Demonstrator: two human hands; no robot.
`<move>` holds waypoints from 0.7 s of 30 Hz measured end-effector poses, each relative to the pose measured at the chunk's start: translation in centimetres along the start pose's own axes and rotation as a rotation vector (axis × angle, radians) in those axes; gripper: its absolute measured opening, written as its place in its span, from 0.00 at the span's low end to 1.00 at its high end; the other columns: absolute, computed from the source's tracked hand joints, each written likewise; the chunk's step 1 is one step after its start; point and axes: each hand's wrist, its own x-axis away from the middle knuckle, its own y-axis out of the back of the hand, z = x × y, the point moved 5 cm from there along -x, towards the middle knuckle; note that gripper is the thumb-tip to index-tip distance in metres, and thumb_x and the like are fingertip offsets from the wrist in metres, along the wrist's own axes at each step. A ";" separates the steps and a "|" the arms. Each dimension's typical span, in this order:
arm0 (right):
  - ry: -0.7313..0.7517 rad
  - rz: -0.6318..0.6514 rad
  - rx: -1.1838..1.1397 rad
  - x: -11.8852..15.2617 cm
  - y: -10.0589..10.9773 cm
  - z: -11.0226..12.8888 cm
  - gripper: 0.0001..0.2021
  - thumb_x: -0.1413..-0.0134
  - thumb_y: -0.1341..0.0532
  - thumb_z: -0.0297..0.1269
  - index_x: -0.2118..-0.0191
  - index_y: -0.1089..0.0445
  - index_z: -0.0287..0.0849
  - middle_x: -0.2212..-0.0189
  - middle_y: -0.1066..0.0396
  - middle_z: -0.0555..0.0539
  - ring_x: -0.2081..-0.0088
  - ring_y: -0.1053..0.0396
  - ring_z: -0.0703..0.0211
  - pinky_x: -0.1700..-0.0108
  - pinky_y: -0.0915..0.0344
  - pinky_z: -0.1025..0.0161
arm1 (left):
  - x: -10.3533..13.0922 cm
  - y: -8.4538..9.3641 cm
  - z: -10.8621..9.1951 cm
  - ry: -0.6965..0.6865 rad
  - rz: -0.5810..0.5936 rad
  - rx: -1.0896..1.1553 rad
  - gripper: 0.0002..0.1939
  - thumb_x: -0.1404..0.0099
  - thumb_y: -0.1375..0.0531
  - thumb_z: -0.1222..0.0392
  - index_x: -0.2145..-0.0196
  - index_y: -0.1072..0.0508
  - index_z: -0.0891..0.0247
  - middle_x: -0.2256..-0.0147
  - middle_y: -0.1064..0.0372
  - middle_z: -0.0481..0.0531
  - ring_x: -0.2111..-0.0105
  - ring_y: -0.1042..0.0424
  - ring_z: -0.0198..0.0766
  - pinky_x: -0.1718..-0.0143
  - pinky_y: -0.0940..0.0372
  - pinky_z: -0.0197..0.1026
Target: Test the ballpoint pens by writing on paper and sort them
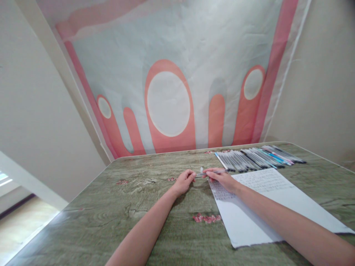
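Note:
A slim clear pen (200,174) spans the gap between my two hands, just above the tabletop. My left hand (184,181) is closed, its thumb and fingers pinched at the pen's left end. My right hand (222,180) grips the same pen farther along, and the dark end sticks out to the right past the fingers. A small whitish translucent piece (201,170) shows right behind the pen; I cannot make out what it is. Under my right hand and forearm lies a large white sheet of paper (249,218), with rows of handwriting across its upper part.
Several pens (249,159), mostly clear with black caps and a few blue or pink, lie side by side behind the paper. The wood-patterned table (124,214) carries printed pink flowers. A wall hanging (124,66) with coral shapes rises behind its far edge.

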 end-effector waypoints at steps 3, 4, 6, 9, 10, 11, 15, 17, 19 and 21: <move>-0.005 0.004 0.016 0.0 -0.1 0.0 0.19 0.53 0.42 0.46 0.58 0.30 0.40 0.68 0.27 0.44 0.76 0.40 0.66 0.73 0.43 0.65 | 0.0 0.0 -0.1 0.000 0.005 -0.013 0.17 0.41 0.51 0.47 0.72 0.36 0.65 0.77 0.38 0.47 0.75 0.40 0.31 0.69 0.45 0.34; -0.004 0.005 0.020 0.0 -0.1 0.0 0.19 0.52 0.42 0.46 0.58 0.30 0.40 0.68 0.27 0.44 0.76 0.40 0.66 0.73 0.44 0.65 | 0.0 0.0 -0.1 0.002 0.002 -0.015 0.17 0.41 0.51 0.47 0.72 0.36 0.65 0.77 0.38 0.47 0.75 0.40 0.31 0.69 0.45 0.34; 0.003 0.008 0.028 0.0 -0.1 0.0 0.18 0.52 0.43 0.46 0.57 0.30 0.40 0.68 0.27 0.44 0.76 0.40 0.66 0.73 0.43 0.65 | 0.0 0.0 -0.1 0.005 -0.005 -0.017 0.17 0.41 0.51 0.47 0.72 0.36 0.65 0.77 0.38 0.47 0.75 0.40 0.31 0.69 0.44 0.34; 0.018 0.012 0.051 0.1 -0.2 0.1 0.19 0.51 0.43 0.46 0.57 0.30 0.40 0.67 0.27 0.44 0.75 0.41 0.65 0.72 0.43 0.65 | 0.0 0.1 -0.1 0.006 -0.018 -0.011 0.17 0.41 0.50 0.47 0.73 0.36 0.65 0.77 0.38 0.47 0.74 0.40 0.31 0.69 0.44 0.34; 0.022 0.013 0.060 0.1 -0.2 0.1 0.19 0.52 0.43 0.46 0.56 0.31 0.40 0.67 0.28 0.44 0.75 0.41 0.65 0.72 0.43 0.64 | 0.0 0.1 -0.1 0.008 -0.022 -0.008 0.17 0.41 0.50 0.47 0.73 0.36 0.65 0.76 0.38 0.47 0.74 0.40 0.31 0.69 0.44 0.34; 0.025 0.014 0.069 0.1 -0.2 0.1 0.20 0.52 0.43 0.47 0.56 0.31 0.41 0.66 0.28 0.44 0.75 0.40 0.65 0.72 0.43 0.64 | 0.0 0.1 -0.1 0.012 -0.028 -0.005 0.17 0.41 0.50 0.47 0.73 0.36 0.65 0.76 0.38 0.47 0.74 0.40 0.31 0.69 0.45 0.34; 0.032 0.003 0.098 0.1 -0.2 0.2 0.21 0.52 0.43 0.48 0.55 0.31 0.41 0.67 0.28 0.45 0.75 0.40 0.65 0.72 0.43 0.64 | -0.1 0.2 0.1 0.043 -0.051 0.008 0.18 0.42 0.50 0.46 0.73 0.37 0.65 0.77 0.39 0.47 0.75 0.41 0.31 0.70 0.45 0.34; 0.038 0.000 0.109 0.1 -0.1 0.2 0.20 0.52 0.43 0.48 0.55 0.31 0.41 0.68 0.28 0.45 0.75 0.40 0.65 0.72 0.43 0.64 | -0.1 0.2 0.2 0.046 -0.064 0.021 0.18 0.42 0.50 0.45 0.73 0.37 0.65 0.77 0.39 0.47 0.75 0.41 0.31 0.70 0.45 0.34; 0.045 -0.002 0.110 0.1 -0.1 0.2 0.20 0.52 0.43 0.47 0.56 0.31 0.42 0.69 0.28 0.46 0.75 0.40 0.65 0.72 0.44 0.64 | -0.1 0.2 0.1 0.045 -0.076 0.038 0.18 0.42 0.50 0.45 0.74 0.37 0.65 0.77 0.39 0.47 0.75 0.41 0.31 0.70 0.45 0.34; 0.051 -0.003 0.101 0.0 -0.1 0.2 0.19 0.51 0.43 0.47 0.56 0.31 0.43 0.69 0.28 0.47 0.75 0.40 0.65 0.72 0.44 0.64 | 0.0 0.2 0.1 0.050 -0.090 0.051 0.18 0.42 0.50 0.45 0.74 0.37 0.65 0.77 0.39 0.47 0.75 0.41 0.31 0.70 0.45 0.35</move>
